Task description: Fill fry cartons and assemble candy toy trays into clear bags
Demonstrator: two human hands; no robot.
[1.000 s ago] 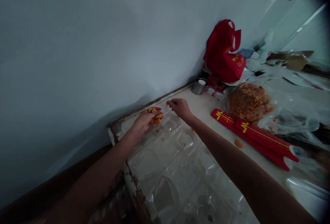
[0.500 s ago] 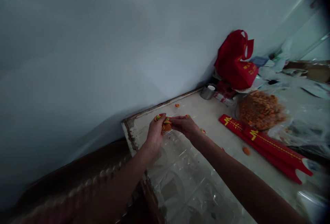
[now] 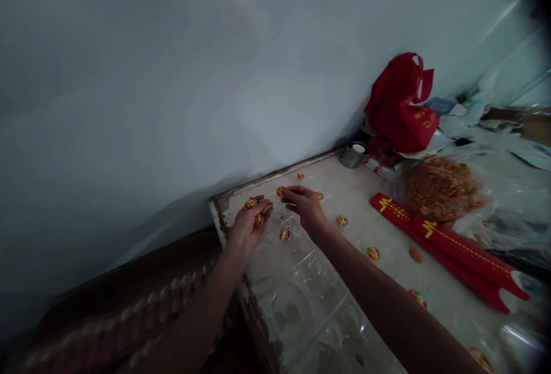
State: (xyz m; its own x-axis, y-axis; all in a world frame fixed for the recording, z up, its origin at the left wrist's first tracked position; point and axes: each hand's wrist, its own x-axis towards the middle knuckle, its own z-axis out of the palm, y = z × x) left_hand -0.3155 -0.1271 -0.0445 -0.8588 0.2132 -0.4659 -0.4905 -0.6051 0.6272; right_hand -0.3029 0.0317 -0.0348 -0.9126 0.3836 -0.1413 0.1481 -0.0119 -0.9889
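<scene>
My left hand (image 3: pixel 248 222) is closed around several small round discs (image 3: pixel 259 219), patterned in red, green and yellow. My right hand (image 3: pixel 305 205) pinches a single patterned disc (image 3: pixel 280 191) at its fingertips, just above the clear plastic tray (image 3: pixel 307 262). Between the two hands, lower down, another patterned disc (image 3: pixel 285 234) lies on the plastic. More of these lie in a spaced row along the far side, among them one disc (image 3: pixel 342 221) and another disc (image 3: pixel 373 253) beside my right forearm. The fingers partly cover the discs in my left hand.
A red folded card strip (image 3: pixel 430 239) with yellow print lies at right. Behind it is a plastic bag of orange pieces (image 3: pixel 443 187). A metal can (image 3: pixel 353 155) and a red bag (image 3: pixel 402 104) stand by the wall. One orange disc (image 3: pixel 415 255) lies loose.
My right hand has drawn away from my left with a disc in its fingertips. My left hand has shifted slightly left and down. A disc now shows on the plastic below the hands.
</scene>
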